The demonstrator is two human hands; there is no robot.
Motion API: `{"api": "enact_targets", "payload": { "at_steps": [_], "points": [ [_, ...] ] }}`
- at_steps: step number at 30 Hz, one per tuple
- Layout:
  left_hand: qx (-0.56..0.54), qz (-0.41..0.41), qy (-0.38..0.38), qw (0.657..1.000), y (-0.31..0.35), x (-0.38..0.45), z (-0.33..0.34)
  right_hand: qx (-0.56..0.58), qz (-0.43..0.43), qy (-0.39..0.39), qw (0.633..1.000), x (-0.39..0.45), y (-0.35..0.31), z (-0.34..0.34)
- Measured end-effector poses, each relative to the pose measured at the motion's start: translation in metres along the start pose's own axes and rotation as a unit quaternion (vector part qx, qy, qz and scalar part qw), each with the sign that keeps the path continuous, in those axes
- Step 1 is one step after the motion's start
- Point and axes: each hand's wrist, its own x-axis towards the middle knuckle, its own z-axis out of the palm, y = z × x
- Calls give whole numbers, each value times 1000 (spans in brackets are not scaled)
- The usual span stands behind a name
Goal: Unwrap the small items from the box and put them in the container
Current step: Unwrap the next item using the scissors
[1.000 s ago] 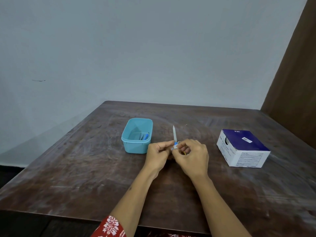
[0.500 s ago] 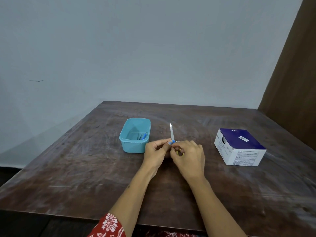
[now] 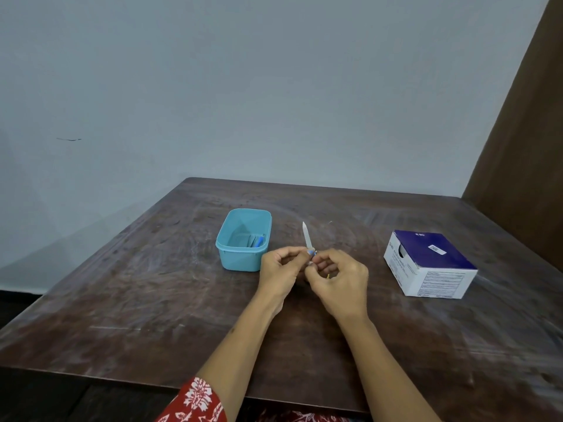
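Both hands meet over the middle of the dark wooden worktop (image 3: pixel 152 300), a little toward its near edge. The left hand (image 3: pixel 278 272) has its fingers curled, and its thumb and forefinger pinch the blue base of a small item (image 3: pixel 307 239), a slim white stick that stands nearly upright, leaning slightly toward the far left corner. The right hand (image 3: pixel 342 281) is curled too, its fingertips closed on the same blue end from the other side, so each grip is clamped on the item where the two hands touch. Something small and yellowish shows under the right hand's fingers, too small to tell what it is.

A turquoise plastic container (image 3: pixel 243 242) sits just beside the left hand, toward the far left corner, with its lid off. Inside it, against the wall nearest the hands, lie a few small pieces (image 3: pixel 257 240), at least one of them blue; their number is hard to make out.

A cardboard box (image 3: pixel 429 263) with a purple top and white printed sides stands well apart from the hands, near the right edge of the worktop. Its left side has a dark round opening.

A red sleeve (image 3: pixel 195 400) with a white flower print covers the left upper arm at the near edge.
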Motion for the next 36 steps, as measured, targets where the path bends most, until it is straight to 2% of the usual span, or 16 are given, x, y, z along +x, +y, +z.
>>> {"api": "enact_targets", "payload": {
  "at_steps": [5,9,11,14,16,19,24,26,27,33,36],
  "points": [
    [65,32,8,997,0,0,0,-38,10,-49,998,-1,-1,-1],
    [156,108,25,982,5,-4,4,-52,8,-18,998,-2,-2,-4],
    [165,143,31,975,17,-5,5,-40,2,11,999,0,0,-4],
    [166,192,52,966,46,0,0,14,47,52,997,3,1,-1],
    [200,203,84,955,69,9,-10,45,82,54,994,4,0,-1],
    [314,149,128,929,96,26,-34,85,115,49,989,6,0,-5],
    [569,24,115,814,103,49,-48,120,145,44,981,9,4,-3],
    [631,-6,104,769,100,52,-45,112,140,40,983,9,4,-4],
    [647,-15,97,756,98,52,-43,110,142,40,983,9,4,-5],
    [690,-49,68,719,88,56,-39,121,170,49,977,11,7,-5],
    [702,-27,81,707,90,52,-37,126,169,54,976,11,8,-4]
  ]
}}
